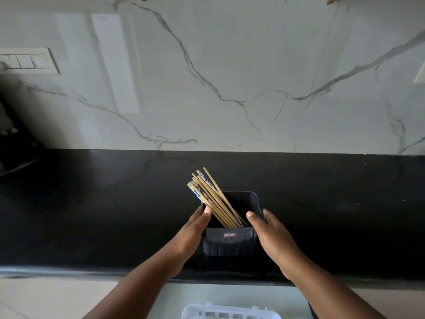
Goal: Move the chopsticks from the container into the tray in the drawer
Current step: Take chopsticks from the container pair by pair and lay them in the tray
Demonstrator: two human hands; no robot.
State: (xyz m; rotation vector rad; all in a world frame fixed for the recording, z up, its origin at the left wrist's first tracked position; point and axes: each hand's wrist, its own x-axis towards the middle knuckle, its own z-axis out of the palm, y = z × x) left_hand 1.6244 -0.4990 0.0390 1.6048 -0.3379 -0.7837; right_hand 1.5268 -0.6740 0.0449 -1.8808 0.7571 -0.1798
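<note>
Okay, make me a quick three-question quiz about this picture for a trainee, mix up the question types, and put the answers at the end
1. True or false: the chopsticks lean toward the container's left side.
2. Multiple choice: where is the white tray? A) on the black countertop B) below the counter's front edge, at the bottom of the view C) inside the container
3. Short answer: what are the left hand and right hand doing?

Key
1. True.
2. B.
3. Each is at one side of the container, left hand at the left wall, right hand at the right; neither holds a chopstick.
</note>
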